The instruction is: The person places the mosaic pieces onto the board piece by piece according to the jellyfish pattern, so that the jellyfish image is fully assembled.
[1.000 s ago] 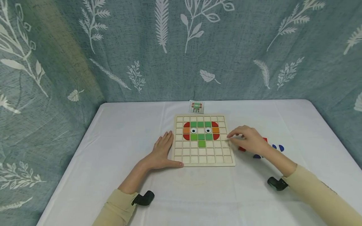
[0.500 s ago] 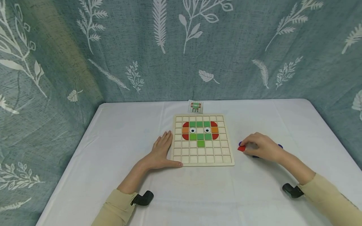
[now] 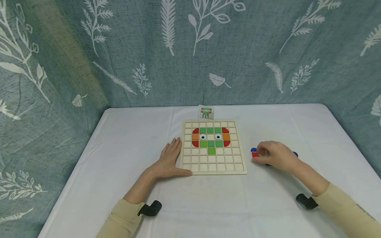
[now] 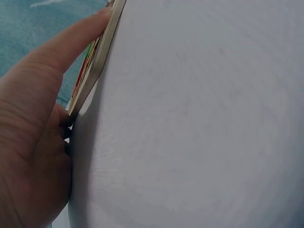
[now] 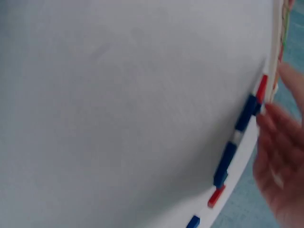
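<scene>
A wooden grid board lies mid-table, with red, orange and green tiles and two eye tiles set in it. Along its left edge my left hand rests with straight fingers, the thumb on the near left corner. To the board's right, my right hand is low over loose pieces, its thumb and forefinger spread around a red piece beside a blue rounded piece. In the right wrist view, the thumb and fingers are apart, near a red piece. The hand hides part of the pile.
Behind the board is a small picture card with a green and red figure. Several blue pieces and another red piece lie on the white cloth. A patterned curtain hangs behind the table.
My right hand has drawn back from the board's right edge to the loose pieces, and its fingers have since parted around the red piece. The left hand has stayed in place.
</scene>
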Demonstrator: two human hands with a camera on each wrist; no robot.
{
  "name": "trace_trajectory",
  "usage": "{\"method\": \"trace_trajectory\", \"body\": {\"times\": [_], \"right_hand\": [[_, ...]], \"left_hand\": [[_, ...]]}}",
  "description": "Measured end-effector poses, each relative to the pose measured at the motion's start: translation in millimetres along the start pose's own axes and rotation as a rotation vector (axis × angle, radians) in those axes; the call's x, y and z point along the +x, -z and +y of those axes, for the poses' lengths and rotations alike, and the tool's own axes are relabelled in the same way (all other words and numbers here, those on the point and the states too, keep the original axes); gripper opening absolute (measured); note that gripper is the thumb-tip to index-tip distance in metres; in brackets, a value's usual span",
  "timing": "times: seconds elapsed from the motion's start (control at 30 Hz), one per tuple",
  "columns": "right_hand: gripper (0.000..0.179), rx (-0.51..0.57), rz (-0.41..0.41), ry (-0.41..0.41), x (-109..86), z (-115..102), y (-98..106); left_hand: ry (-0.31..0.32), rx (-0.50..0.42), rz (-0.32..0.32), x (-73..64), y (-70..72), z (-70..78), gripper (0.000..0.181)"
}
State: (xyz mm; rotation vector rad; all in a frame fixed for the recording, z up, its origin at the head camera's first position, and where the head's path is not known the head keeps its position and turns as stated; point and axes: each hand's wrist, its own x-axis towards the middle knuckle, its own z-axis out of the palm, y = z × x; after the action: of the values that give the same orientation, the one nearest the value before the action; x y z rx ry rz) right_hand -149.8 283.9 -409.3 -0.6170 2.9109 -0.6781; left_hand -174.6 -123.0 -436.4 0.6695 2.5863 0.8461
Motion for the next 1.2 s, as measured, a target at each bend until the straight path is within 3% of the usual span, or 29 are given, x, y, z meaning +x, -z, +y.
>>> {"method": "trace_trajectory", "body": {"times": [0.17, 0.3, 0.43, 0.73, 0.97, 1.2], "right_hand": [[0.029, 0.077, -0.093, 0.129, -0.5, 1.4, 5.2], [0.031, 0.082, -0.142, 0.167, 0.4, 3.1, 7.7], [0.026, 0.089, -0.127, 0.141, 1.4, 5.3, 6.9], [0.023, 0.123, -0.004, 0.111, -0.4, 5.7, -4.3], [0.025, 0.144, 0.016, 0.022, -3.1, 0.6, -9.0], [0.026, 0.157, 0.05, -0.017, -1.2, 0.0, -14.7]], "left_hand": [[-0.002, 0.002, -0.002, 0.1, 0.0, 0.0, 0.127], [-0.001, 0.003, -0.004, 0.1, 0.2, 0.8, 0.127], [-0.001, -0.001, -0.005, 0.0, 0.1, 0.3, 0.126], [-0.006, 0.009, -0.006, -0.1, 0.5, -0.1, 0.127], [-0.003, 0.005, -0.01, -0.2, 0.7, 0.3, 0.127], [0.001, 0.011, -0.009, 0.3, 0.7, -0.1, 0.127]]}}
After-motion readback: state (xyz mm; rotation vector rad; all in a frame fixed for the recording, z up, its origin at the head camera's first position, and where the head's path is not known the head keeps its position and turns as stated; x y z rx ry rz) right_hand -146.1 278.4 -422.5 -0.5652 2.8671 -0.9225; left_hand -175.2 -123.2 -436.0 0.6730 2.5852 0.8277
